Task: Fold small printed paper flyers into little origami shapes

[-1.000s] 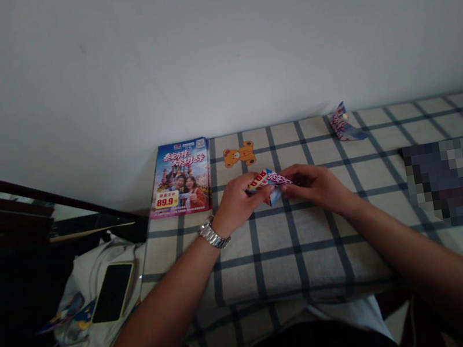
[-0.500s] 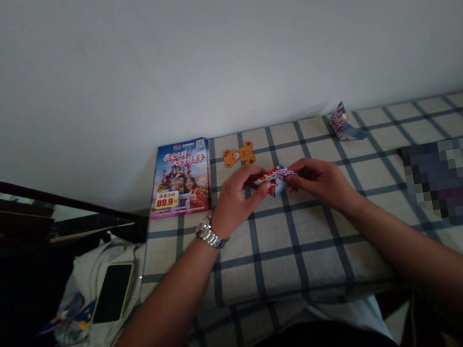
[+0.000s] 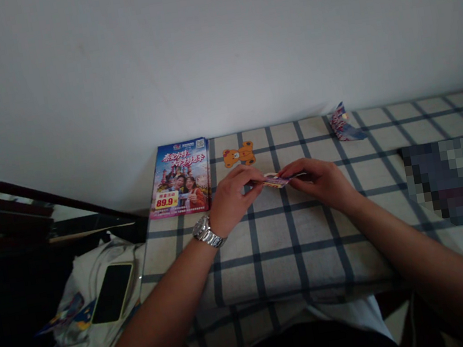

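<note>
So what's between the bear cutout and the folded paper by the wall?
Only bare checked cloth between the bear cutout and the folded paper, in the head view.

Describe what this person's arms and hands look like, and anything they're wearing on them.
Both forearms are bare, no sleeves in view. The left hand and right hand are ungloved. A silver metal-link wristwatch sits on the left wrist; the right wrist carries nothing. No rings show, though the light is dim.

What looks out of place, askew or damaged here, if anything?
Nothing spilled or broken. A bent paper scrap lies loose by the wall at the far edge of the table, and a phone rests on a heap of cloth left of it.
</note>
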The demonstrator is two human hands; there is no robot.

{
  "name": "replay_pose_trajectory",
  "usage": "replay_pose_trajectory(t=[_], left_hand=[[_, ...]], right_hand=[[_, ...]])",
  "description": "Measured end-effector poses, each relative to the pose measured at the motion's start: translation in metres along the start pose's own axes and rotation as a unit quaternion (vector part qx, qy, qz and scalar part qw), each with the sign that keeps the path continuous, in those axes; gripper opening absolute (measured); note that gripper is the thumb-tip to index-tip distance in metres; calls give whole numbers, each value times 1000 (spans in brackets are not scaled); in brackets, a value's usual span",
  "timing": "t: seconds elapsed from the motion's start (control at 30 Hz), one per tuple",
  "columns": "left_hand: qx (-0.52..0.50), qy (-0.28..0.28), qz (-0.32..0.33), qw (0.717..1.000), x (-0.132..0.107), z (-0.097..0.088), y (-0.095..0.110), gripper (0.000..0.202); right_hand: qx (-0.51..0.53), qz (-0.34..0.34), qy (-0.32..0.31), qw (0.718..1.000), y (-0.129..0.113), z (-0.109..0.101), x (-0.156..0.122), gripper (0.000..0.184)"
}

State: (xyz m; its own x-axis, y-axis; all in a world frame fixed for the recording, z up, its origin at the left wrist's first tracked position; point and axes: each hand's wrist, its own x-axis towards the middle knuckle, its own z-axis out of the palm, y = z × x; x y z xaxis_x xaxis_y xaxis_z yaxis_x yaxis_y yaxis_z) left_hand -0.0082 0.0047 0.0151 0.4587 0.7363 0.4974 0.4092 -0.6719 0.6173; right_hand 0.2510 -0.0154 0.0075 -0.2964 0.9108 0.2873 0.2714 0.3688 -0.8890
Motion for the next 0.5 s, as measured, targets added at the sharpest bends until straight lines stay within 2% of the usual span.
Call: replay_pose_trajectory(t=[0.13,0.5], left_hand=[[13,-26,4,1000,0,1,-5,21],[63,-89,55,993,-2,1,-11,25]], right_hand=[[-41,-28,-31,998,2,-2,1,16],[-179,-108,-73,975,8,-7,4,25]])
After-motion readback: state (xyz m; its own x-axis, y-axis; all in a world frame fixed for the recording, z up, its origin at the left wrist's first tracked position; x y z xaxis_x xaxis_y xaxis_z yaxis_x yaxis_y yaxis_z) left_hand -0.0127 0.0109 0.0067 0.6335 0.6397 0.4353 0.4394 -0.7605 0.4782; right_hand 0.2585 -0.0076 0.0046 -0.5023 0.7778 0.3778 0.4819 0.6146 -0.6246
